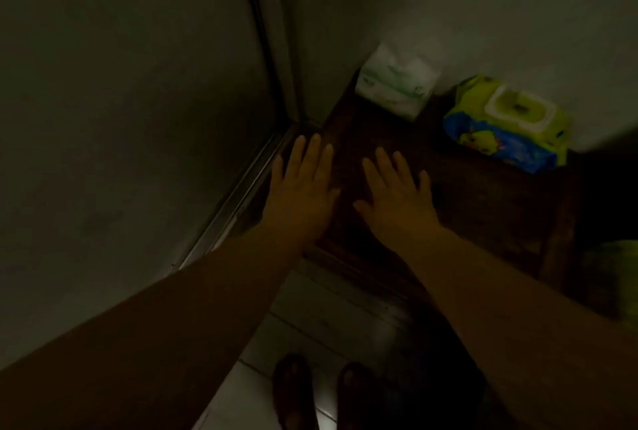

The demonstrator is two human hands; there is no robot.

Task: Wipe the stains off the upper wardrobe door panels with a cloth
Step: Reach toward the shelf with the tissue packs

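Observation:
The scene is dim. My left hand [301, 184] and my right hand [397, 193] lie flat, palms down and fingers spread, on a dark wooden surface [483, 195]. Neither hand holds anything. A tall pale door panel [121, 101] with a metal edge strip [266, 32] rises on the left, close to my left hand. A white pack of tissues [397, 81] stands at the back of the wooden surface. To its right lies a green and blue wet-wipe pack [507, 122] with a white flip lid. No cloth is in view.
A pale wall [518, 15] runs behind the wooden surface. Below, my feet in dark sandals [324, 391] stand on light floor tiles [310, 326]. Something green [618, 277] shows at the right edge, too dark to identify.

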